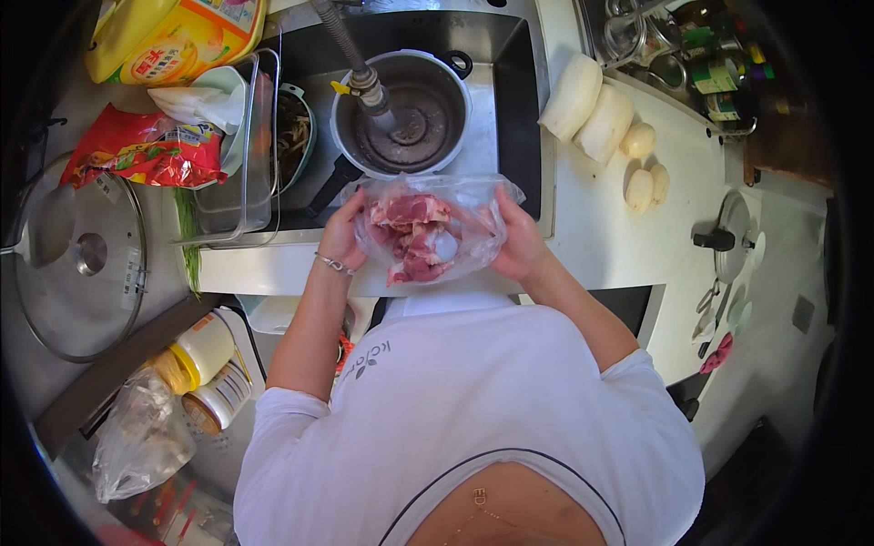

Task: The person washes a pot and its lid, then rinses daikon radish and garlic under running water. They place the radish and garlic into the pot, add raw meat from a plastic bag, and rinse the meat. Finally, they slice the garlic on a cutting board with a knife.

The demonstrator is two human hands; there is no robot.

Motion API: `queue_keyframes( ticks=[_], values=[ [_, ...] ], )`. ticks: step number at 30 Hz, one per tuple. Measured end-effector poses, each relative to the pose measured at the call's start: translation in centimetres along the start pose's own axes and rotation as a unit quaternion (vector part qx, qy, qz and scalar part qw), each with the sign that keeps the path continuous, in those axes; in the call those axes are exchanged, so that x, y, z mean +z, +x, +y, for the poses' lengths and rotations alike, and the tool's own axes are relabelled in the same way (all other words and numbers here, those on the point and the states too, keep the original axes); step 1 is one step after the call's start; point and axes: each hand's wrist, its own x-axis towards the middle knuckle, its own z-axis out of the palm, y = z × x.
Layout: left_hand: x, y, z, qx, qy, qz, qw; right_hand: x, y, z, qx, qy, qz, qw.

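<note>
Between my two hands is a clear plastic bag (471, 188) with chunks of raw meat on the bone (416, 211) in it. My left hand (346, 232) grips the bag's left side, and my right hand (520, 239) grips its right side. The bag is in front of the sink's near edge. Just beyond it, a metal pot (444, 147) with a black handle stands in the sink (515, 89). The faucet's flexible spout (372, 92) points down into the pot, with what looks like water at its mouth. My fingertips are partly hidden by the bag.
Peeled white radish pieces (572, 95) and peeled potatoes (638, 140) lie right of the sink. At left are a clear rectangular container (256, 205), a red food packet (150, 153), green stalks (190, 239) and a glass lid (82, 300). A green bowl (311, 133) with dark strips sits in the sink.
</note>
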Motion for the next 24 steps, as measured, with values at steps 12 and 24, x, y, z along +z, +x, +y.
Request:
queue_keyframes(
  ticks=[12,24],
  values=[
    [3.1,-3.0,1.5,0.236,0.630,0.096,0.734,0.1,0.7,3.4,0.040,0.001,-0.023,0.999],
    [6.8,-0.8,3.9,-0.062,0.695,-0.109,0.708,-2.1,1.3,1.4,0.034,-0.126,0.032,0.991]
  ],
)
